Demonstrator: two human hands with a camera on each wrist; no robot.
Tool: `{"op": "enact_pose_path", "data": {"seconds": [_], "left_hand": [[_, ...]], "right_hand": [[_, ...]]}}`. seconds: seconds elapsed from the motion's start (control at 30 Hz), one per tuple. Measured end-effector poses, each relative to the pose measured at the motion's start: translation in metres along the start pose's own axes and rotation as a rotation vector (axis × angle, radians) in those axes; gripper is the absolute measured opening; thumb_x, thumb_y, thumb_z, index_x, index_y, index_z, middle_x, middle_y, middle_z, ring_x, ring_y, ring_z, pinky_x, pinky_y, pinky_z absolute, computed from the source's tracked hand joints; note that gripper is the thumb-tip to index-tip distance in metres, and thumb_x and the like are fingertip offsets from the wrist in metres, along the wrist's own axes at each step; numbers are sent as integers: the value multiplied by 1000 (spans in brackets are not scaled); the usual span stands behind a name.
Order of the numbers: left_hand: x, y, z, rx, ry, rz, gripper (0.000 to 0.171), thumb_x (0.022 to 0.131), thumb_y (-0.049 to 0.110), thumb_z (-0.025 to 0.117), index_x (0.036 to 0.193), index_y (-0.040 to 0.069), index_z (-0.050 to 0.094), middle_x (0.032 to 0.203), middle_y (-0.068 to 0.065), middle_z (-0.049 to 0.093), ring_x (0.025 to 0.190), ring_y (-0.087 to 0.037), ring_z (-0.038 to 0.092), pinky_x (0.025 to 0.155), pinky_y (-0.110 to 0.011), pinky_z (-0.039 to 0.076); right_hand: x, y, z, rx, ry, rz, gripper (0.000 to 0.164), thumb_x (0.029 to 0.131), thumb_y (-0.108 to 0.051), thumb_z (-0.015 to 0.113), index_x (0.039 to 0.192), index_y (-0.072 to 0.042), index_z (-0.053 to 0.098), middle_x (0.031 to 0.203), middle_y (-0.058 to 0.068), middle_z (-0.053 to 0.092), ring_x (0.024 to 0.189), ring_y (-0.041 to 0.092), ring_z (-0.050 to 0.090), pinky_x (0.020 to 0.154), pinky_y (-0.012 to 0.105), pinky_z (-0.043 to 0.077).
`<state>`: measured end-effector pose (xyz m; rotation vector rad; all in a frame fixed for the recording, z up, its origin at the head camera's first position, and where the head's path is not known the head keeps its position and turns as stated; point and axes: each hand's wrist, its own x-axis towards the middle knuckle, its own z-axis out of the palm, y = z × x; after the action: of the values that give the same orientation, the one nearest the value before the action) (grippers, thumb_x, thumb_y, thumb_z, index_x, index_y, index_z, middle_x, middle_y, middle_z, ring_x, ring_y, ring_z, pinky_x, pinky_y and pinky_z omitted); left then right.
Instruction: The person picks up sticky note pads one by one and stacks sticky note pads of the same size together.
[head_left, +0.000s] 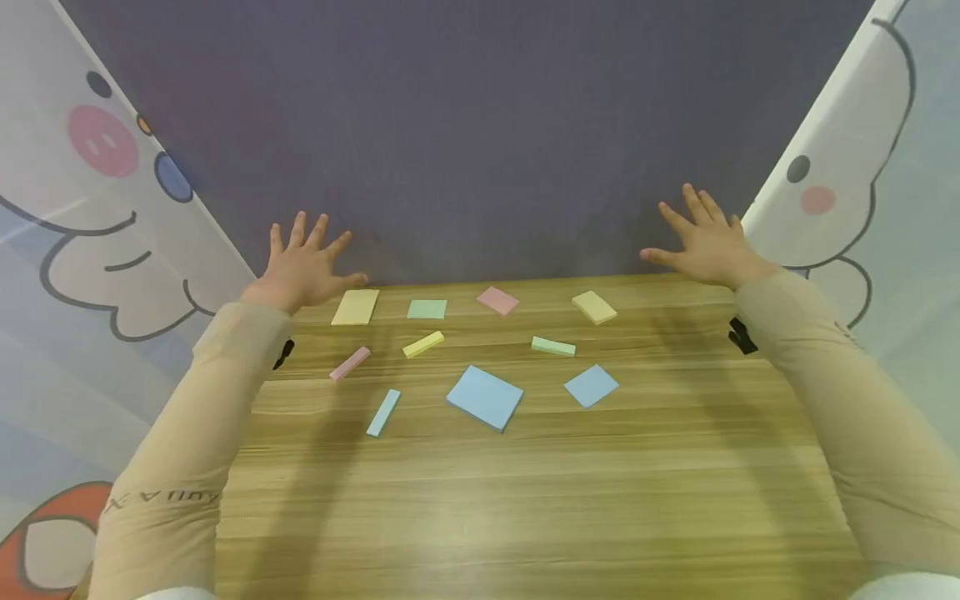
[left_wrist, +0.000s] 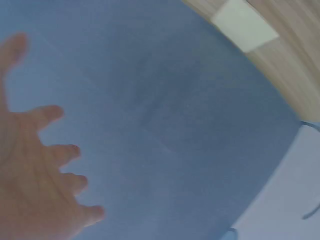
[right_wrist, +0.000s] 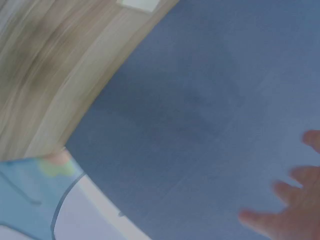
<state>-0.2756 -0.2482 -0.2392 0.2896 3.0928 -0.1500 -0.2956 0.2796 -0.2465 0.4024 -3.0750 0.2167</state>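
Both hands are raised over the far corners of the wooden table, fingers spread and holding nothing. The left hand point(head_left: 298, 265) is nearest to a pale yellow sticky-note pad point(head_left: 356, 307); the right hand point(head_left: 711, 244) hovers beyond a second yellow pad point(head_left: 594, 307). Between them lie a green note point(head_left: 427, 309) and a pink note point(head_left: 498, 301). Closer in are a pink strip point(head_left: 350, 363), a yellow strip point(head_left: 423, 344), a green strip point(head_left: 553, 346), a light blue strip point(head_left: 383, 412), a large blue pad point(head_left: 485, 397) and a smaller blue note point(head_left: 592, 386).
A dark grey panel point(head_left: 480, 142) rises along the table's far edge. Cartoon-printed curtains hang on the left point(head_left: 45, 275) and right point(head_left: 847, 192). Bare wood tabletop point(head_left: 510, 500) stretches in front of the notes.
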Motion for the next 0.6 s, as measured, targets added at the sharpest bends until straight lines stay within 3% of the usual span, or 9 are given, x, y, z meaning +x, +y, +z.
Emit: {"op": "enact_pose_path", "data": {"seconds": [0.13,0.3,0.4,0.6], "left_hand": [[-20,15,7,22,20,113,72,89,48,50,145,10,25,151,-23,3,137,-44,-7,105,-66,6],[-46,37,39,-6,140,308,59,87,34,59,134,3,44,139,-23,38,128,-42,34,95,-58,37],[-60,51,62,-36,195,395,55,85,32,63,129,2,50,130,-20,50,116,-40,49,89,-52,45],[-71,78,98,-146,235,523,43,83,24,67,119,2,58,117,-13,60,104,-29,59,86,-41,49]], "right_hand": [[-21,-3,5,33,-31,-100,82,89,-54,46,145,-1,18,149,28,6,131,52,13,101,66,17],[-54,-17,36,64,9,-219,64,88,-34,59,136,2,39,135,28,42,121,47,40,97,58,34],[-70,-26,57,93,44,-279,57,86,-28,63,130,3,46,127,26,50,115,44,48,93,55,40],[-81,-42,93,122,134,-402,33,83,-22,67,106,1,62,104,15,64,97,34,60,82,47,48]]}}
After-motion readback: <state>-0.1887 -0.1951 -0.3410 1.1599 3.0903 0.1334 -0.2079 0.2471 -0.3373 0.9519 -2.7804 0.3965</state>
